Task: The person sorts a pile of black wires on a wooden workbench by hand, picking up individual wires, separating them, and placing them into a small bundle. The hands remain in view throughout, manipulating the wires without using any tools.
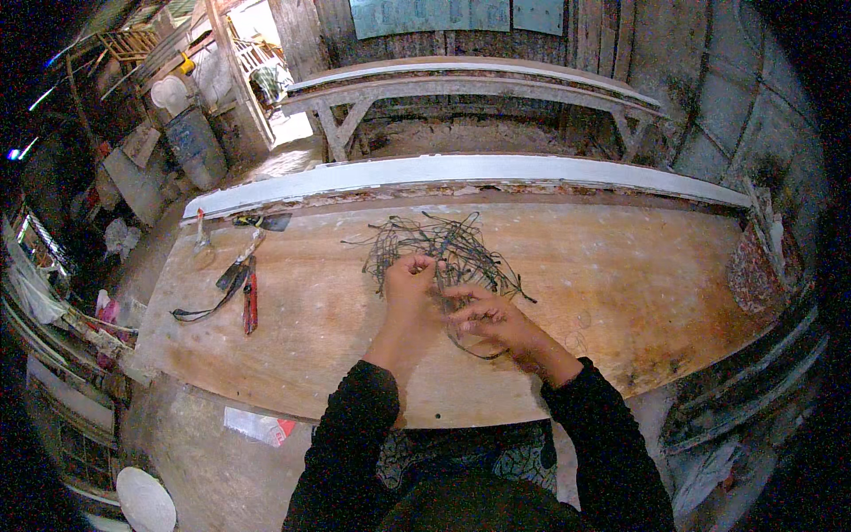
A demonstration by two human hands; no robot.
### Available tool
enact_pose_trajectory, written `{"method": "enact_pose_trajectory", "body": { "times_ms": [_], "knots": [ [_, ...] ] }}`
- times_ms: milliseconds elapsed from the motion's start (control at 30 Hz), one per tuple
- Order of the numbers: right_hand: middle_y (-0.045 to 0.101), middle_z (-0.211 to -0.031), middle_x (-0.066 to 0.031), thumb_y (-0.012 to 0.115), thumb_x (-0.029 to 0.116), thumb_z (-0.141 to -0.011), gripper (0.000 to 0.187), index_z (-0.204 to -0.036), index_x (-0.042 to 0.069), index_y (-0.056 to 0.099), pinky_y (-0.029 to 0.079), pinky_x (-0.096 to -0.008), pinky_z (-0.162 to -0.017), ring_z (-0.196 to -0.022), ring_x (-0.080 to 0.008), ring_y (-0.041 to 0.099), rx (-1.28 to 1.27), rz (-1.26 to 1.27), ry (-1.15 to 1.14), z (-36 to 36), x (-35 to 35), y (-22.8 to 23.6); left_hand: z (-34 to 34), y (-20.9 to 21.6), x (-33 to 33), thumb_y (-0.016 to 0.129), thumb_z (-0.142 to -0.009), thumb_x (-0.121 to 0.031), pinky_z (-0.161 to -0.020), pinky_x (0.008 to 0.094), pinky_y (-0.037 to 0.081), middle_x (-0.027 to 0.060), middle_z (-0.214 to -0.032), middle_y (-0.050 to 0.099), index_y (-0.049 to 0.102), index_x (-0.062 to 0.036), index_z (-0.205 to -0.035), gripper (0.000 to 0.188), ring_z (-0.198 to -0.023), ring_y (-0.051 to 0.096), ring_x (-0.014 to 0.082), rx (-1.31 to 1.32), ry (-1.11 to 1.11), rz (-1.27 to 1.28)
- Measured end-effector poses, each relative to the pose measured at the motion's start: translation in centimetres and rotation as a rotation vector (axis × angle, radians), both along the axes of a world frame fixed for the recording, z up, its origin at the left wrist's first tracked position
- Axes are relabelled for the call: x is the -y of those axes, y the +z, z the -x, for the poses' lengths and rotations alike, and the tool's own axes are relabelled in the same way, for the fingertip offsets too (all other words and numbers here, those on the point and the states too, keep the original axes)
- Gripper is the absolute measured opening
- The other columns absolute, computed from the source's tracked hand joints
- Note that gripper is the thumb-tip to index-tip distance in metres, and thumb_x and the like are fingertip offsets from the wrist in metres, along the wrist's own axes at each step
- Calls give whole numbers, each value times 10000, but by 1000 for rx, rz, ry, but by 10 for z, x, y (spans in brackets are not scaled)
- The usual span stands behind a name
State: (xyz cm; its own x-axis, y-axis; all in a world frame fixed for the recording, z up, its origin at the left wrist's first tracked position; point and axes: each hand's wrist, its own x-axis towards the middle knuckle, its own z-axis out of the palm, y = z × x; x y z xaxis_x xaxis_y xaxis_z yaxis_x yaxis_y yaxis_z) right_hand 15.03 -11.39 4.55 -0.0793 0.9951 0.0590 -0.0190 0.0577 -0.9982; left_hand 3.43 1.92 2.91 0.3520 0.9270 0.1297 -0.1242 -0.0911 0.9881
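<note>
A tangled heap of thin dark cords (456,238) lies on the middle of the wooden table (612,284). My left hand (410,282) is at the heap's near left side, its thumb and fingers pinched on a dark cord. Close beside it on the right, my right hand (486,317) has its fingers curled about the same strand, somewhat blurred. A loop of dark cord (479,353) hangs below the right hand, just over the tabletop. Where the cord passes between the fingers is partly hidden.
On the table's left lie a red-handled tool (251,297), a dark strap (213,306), a putty knife (273,222) and a clear glass-like vessel (204,251). A long white board (461,168) edges the far side. Behind stands a bench (470,87); a patterned bag (753,270) sits right.
</note>
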Motion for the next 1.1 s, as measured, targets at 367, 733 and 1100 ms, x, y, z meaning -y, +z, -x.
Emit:
{"method": "enact_pose_trajectory", "body": {
  "times_ms": [367, 733, 1100],
  "knots": [
    [538, -749, 18, 561, -3, -742, 80, -807, 40, 545, 383, -201, -649, -703, -66, 471, 169, -337, -611, -41, -23, -24, -10, -22, 16, 579, -750, -20, -616, 229, 417, 14, -748, 554, 569, -48, -801, 59, -744, 519, 92, -140, -607, -204],
    [509, -764, -36, 606, 63, -728, 144, -869, 86, 619, 428, -259, -676, -730, -152, 500, 378, -259, -921, -57, -32, -40, -9, -1, 37, 663, -721, -143, -549, 216, 384, -30, -634, 469, 519, -68, -724, 162, -596, 442, 66, -353, -406, -237],
    [511, -1008, -57, 636, 104, -723, 136, -831, 22, 625, 423, -274, -776, -957, -165, 486, 51, -132, -98, -4, -6, -5, 6, -3, -10, 611, -729, -37, -504, 232, 421, 19, -659, 566, 574, -24, -715, 42, -570, 503, 81, -129, 88, -246]
  ]
}}
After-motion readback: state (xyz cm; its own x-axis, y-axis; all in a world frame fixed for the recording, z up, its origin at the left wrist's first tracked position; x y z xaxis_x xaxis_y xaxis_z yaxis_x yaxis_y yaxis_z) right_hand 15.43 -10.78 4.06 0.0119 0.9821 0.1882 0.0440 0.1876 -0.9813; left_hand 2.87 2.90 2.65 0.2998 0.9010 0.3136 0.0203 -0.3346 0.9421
